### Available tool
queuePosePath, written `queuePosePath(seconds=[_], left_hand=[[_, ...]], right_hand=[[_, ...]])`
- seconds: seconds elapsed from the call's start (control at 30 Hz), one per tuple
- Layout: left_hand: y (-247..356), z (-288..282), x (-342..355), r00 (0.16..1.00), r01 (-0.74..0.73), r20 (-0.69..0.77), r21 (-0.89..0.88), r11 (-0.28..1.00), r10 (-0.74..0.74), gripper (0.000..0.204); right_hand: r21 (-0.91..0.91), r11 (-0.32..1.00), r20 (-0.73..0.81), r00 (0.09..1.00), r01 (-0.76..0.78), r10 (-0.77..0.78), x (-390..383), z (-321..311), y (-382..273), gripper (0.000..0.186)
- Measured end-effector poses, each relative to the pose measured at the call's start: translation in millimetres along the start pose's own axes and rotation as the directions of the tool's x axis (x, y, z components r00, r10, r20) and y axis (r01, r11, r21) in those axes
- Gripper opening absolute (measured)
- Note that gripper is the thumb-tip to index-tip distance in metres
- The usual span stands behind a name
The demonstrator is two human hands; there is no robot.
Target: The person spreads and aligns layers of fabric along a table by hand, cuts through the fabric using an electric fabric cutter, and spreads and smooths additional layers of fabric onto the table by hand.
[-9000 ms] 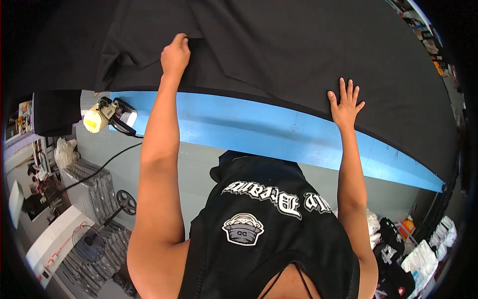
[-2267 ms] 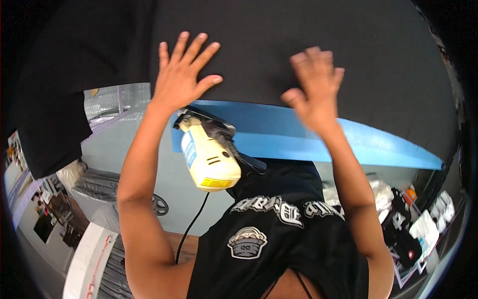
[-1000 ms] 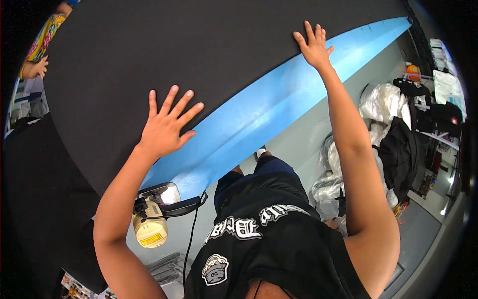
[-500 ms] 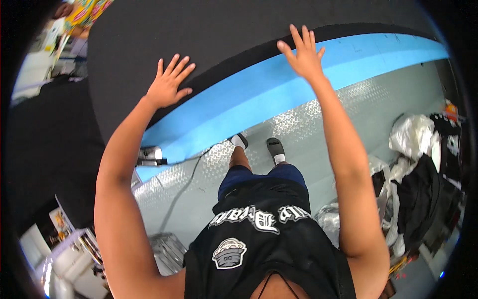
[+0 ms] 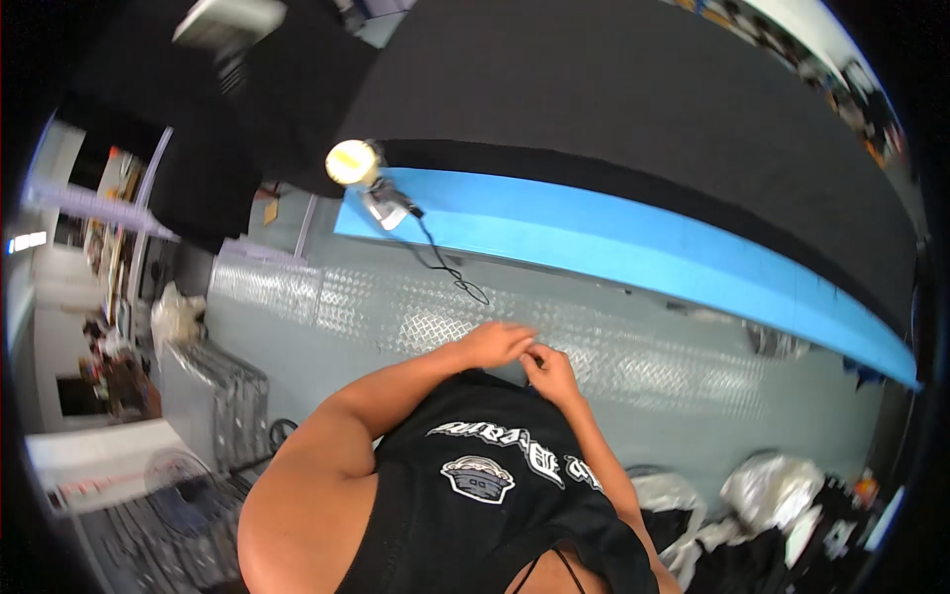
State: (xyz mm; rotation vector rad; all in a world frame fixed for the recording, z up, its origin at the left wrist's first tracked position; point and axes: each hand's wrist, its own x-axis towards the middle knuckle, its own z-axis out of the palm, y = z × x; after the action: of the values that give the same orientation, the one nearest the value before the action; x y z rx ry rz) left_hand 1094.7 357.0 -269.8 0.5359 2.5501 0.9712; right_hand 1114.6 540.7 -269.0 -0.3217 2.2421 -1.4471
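Note:
In front of my waist, just beyond the hem of my black top, my left hand (image 5: 500,344) and my right hand (image 5: 549,374) come together with fingers curled. Motion blurs the left fingertips; whether anything small sits in the fingers cannot be made out. Past the hands is a long table with a light blue edge (image 5: 554,220). Black fabric (image 5: 594,89) covers its top. At the left end of that edge is a corded device with a round yellow-white top (image 5: 353,161) and a metal base (image 5: 388,206). Neither hand touches the table or the device.
A black cord (image 5: 440,262) hangs from the device over the grey floor with its patterned metal strip (image 5: 435,327). Wrapped grey panels (image 5: 213,401) stand at the left. Clear plastic bags (image 5: 772,490) and dark cloth lie at the lower right. A blurred white object (image 5: 228,20) shows at the upper left.
Both hands have left the black fabric, where they lay spread, and are drawn back together at my waist. The view has swung left, bringing the corded device fully into sight.

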Motion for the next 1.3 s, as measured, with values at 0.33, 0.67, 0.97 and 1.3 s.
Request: queuePosePath(seconds=[0.33, 0.67, 0.97, 1.3], left_hand=[[-145.9, -31.9, -264.1, 0.486, 0.515, -0.582, -0.412, 0.752, -0.652, 0.023], [-237.6, -68.4, -366.1, 0.537, 0.504, -0.371, -0.58, 0.64, -0.758, 0.023], [-364.7, -244.0, -198.3, 0.773, 0.295, -0.526, -0.196, 0.935, -0.355, 0.033], [-396.2, -326.8, -29.1, 0.908, 0.2, -0.39, 0.091, 0.976, -0.149, 0.058]], right_hand=[[0.23, 0.935, 0.523, 0.776, 0.269, -0.352, 119.6, 28.8, -230.5, 0.023], [-0.683, 0.73, -0.154, 0.972, 0.026, -0.179, 241.9, 110.9, -214.7, 0.054], [-0.404, 0.901, 0.116, 0.986, 0.159, -0.122, 294.6, 93.4, -189.7, 0.036], [-0.149, 0.941, -0.242, 0.934, -0.304, 0.264, 226.9, 189.4, -206.8, 0.034]])
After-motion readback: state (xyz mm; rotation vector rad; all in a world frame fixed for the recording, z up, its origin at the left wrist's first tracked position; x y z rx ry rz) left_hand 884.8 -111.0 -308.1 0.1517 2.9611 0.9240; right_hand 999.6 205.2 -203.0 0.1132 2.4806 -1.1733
